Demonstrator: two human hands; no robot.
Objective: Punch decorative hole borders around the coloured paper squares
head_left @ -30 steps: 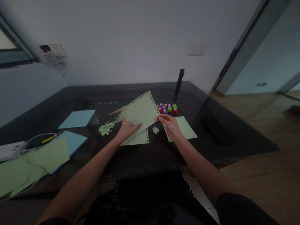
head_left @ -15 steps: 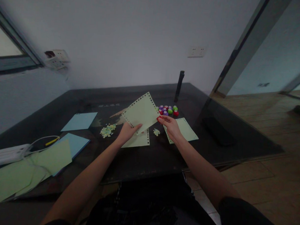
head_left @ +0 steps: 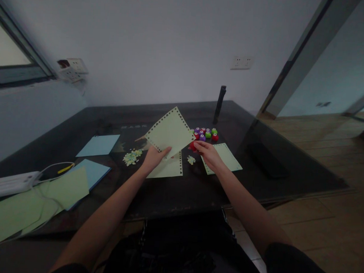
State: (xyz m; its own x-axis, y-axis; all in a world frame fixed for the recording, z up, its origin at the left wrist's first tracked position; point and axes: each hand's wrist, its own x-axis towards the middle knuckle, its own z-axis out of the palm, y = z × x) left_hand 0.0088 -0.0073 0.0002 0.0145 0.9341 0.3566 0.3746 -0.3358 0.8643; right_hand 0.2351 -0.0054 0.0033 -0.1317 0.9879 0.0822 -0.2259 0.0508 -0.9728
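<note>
My left hand (head_left: 155, 157) holds a pale green sheet (head_left: 170, 132) up off the table, its thumb on the near side and the other fingers mostly behind it. Small cut-out shapes line the sheet's visible edges. A red craft punch (head_left: 192, 146) is pinched in my right hand (head_left: 207, 152), close to the sheet's right corner; I cannot tell whether they touch. Below the raised sheet lies another punched green sheet (head_left: 171, 168). A third punched sheet (head_left: 227, 158) lies partly beneath my right hand. A small heap of paper cut-outs (head_left: 191, 160) sits between my hands.
Several red, purple and green punches (head_left: 208, 134) cluster behind my right hand. A black upright object (head_left: 219, 105) stands beyond them. To the left are a larger cut-out pile (head_left: 132, 156), blue paper (head_left: 98, 145), green sheets (head_left: 69, 184) and a white power strip (head_left: 14, 186) with cables.
The raised sheet has tilted slightly, its right corner now a little higher relative to the red punch. More of the punch shows below that corner. The view has shifted slightly.
</note>
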